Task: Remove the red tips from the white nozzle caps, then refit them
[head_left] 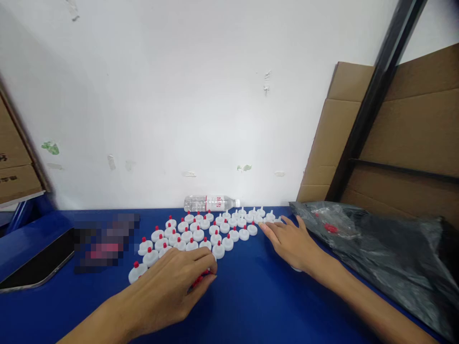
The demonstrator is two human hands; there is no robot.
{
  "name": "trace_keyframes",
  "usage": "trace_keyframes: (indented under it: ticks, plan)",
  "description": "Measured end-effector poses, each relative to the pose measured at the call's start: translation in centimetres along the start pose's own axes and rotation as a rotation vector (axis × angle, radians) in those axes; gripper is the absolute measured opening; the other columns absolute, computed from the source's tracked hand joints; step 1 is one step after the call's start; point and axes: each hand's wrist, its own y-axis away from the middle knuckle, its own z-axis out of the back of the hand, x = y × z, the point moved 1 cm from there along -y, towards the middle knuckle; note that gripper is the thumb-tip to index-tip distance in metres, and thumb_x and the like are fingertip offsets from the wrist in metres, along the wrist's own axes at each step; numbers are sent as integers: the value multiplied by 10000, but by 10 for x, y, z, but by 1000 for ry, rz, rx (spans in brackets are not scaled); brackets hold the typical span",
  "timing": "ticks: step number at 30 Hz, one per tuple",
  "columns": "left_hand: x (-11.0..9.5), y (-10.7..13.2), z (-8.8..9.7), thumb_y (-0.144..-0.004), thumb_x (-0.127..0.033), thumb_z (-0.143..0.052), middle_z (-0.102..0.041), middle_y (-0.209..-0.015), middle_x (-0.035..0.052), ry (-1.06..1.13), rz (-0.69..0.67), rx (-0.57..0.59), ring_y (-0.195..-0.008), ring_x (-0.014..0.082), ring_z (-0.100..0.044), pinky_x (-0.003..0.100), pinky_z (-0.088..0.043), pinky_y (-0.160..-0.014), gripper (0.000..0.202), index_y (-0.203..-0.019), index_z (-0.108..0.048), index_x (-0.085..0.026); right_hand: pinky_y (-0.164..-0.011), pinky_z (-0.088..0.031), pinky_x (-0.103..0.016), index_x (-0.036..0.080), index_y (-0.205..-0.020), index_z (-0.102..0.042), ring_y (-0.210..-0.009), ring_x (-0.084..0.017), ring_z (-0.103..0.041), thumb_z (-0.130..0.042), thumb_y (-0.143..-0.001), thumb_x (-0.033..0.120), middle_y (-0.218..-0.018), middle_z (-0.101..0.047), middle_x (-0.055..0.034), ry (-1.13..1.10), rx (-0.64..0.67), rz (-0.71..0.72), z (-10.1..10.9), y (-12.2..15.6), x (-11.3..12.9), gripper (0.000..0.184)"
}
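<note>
Rows of white nozzle caps (pixel 198 234) stand on the blue tabletop, many topped with small red tips. Toward the back right, several white nozzle caps (pixel 261 212) have bare white spouts. My left hand (pixel 175 282) is closed, its fingers curled round small red tips (pixel 197 281) that show between thumb and fingers. It is over the near-left part of the rows and hides some of them. My right hand (pixel 289 239) is palm down with fingers spread over the right end of the rows. A sliver of white shows under its palm, too covered to identify.
A clear plastic bottle (pixel 211 203) lies against the wall. On the right, a black plastic bag (pixel 387 258) carries a clear bag with red pieces (pixel 332 228). A dark phone-like slab (pixel 39 263) lies left, beside a blurred patch. Cardboard (pixel 333 134) leans behind.
</note>
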Motion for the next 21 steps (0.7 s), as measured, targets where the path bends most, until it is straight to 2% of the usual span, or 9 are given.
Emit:
trace_keyframes:
  ticks: [3, 5, 7, 10, 12, 14, 16, 18, 21]
  plan:
    - [3, 0, -5, -1023, -194, -439, -668, -890, -24, 3, -26, -74, -656, 131, -596, 259, -377, -601, 148, -975, -572, -236, -1125, -206, -730, 185, -1362, -630, -1408, -425, -420, -225, -1071, 448, -1261, -706, -146, 3, -23, 15, 1, 0, 1, 563]
    - [5, 0, -8, -1031, -192, -436, -684, -897, -21, 4, -47, -122, -639, 120, -607, 244, -398, -589, 165, -991, -591, -234, -1138, -220, -700, 174, -1312, -659, -1382, -405, -460, -240, -1075, 431, -1252, -708, -150, -24, -94, 42, 8, -1, 3, 546]
    - [7, -1, -11, -1036, -195, -443, -707, -959, -2, -7, -70, -190, -683, 123, -650, 233, -438, -607, 177, -1058, -613, -238, -1113, -339, -623, 176, -1273, -669, -1283, -364, -567, -249, -1077, 457, -1243, -709, -144, -86, -202, 48, 18, -1, 6, 542]
    - [11, -3, -13, -1049, -225, -450, -723, -1029, 26, -43, -118, -290, -792, 150, -707, 231, -487, -639, 204, -1145, -629, -242, -906, -545, -457, 198, -1196, -671, -1038, -292, -698, -352, -1058, 500, -1178, -722, -117, -241, -384, 98, 31, 3, 13, 460]
    - [12, -4, -13, -1060, -239, -433, -724, -1001, 26, -72, -140, -317, -766, 154, -715, 227, -485, -588, 226, -1139, -645, -245, -834, -571, -406, 209, -1168, -659, -984, -260, -705, -412, -1057, 427, -1159, -711, -105, -313, -457, 248, 35, 8, 20, 347]
    - [14, -5, -14, -1066, -236, -414, -720, -953, 17, -91, -138, -341, -706, 148, -707, 223, -472, -534, 251, -1114, -660, -250, -878, -568, -398, 210, -1192, -632, -1049, -242, -679, -422, -1062, 297, -1196, -685, -105, -337, -471, 464, 34, 14, 29, 262]
    - [15, -4, -15, -1062, -222, -424, -725, -945, 13, -76, -130, -382, -713, 148, -710, 225, -502, -554, 246, -1115, -663, -249, -949, -552, -396, 217, -1247, -591, -1145, -226, -634, -417, -1055, 196, -1248, -657, -103, -353, -428, 642, 30, 20, 39, 260]
    - [15, -3, -16, -1049, -195, -458, -737, -976, 10, -27, -142, -433, -778, 147, -722, 232, -550, -642, 225, -1148, -653, -247, -997, -536, -384, 220, -1284, -544, -1196, -208, -602, -453, -1043, 171, -1282, -635, -99, -405, -392, 731, 25, 24, 47, 262]
    - [13, -2, -18, -1026, -148, -503, -749, -1040, 9, 36, -173, -487, -861, 135, -730, 223, -571, -742, 241, -1201, -638, -244, -980, -547, -354, 218, -1302, -484, -1171, -194, -611, -543, -1019, 211, -1260, -638, -91, -506, -386, 755, 21, 30, 54, 289]
